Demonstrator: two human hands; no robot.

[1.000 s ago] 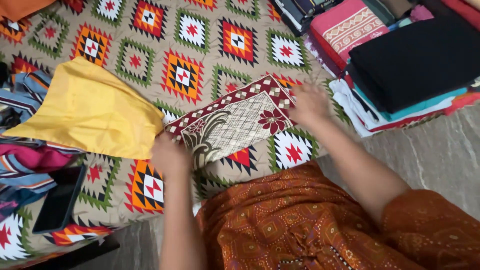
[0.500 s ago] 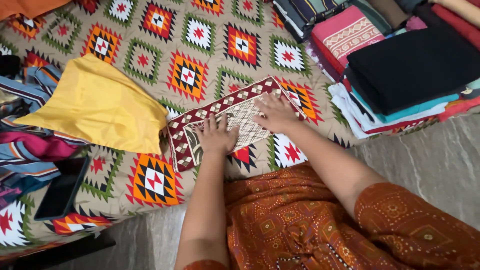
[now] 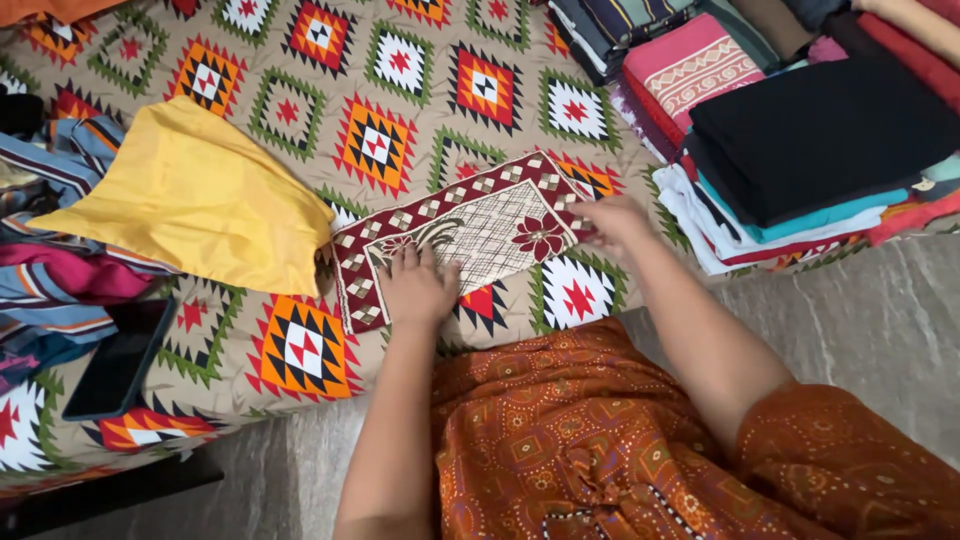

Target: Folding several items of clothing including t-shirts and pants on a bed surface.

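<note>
A folded maroon and cream cloth (image 3: 470,232) with a flower print lies flat on the patterned bedsheet (image 3: 380,90). My left hand (image 3: 416,287) presses flat on its near left part, fingers spread. My right hand (image 3: 612,222) rests at the cloth's right edge, fingers touching it. Whether the right fingers pinch the edge is unclear because of blur. An orange patterned garment (image 3: 560,440) covers my lap below the cloth.
A yellow cloth (image 3: 190,200) lies left of the folded cloth. Crumpled striped and pink clothes (image 3: 50,270) sit at the far left, with a dark phone (image 3: 118,358) near the bed edge. Stacks of folded clothes (image 3: 800,140) fill the upper right. Grey floor (image 3: 880,320) lies at right.
The cloth was held up and folded, then laid flat on the bedsheet. My left hand slid onto its left part and my right hand moved to its right edge.
</note>
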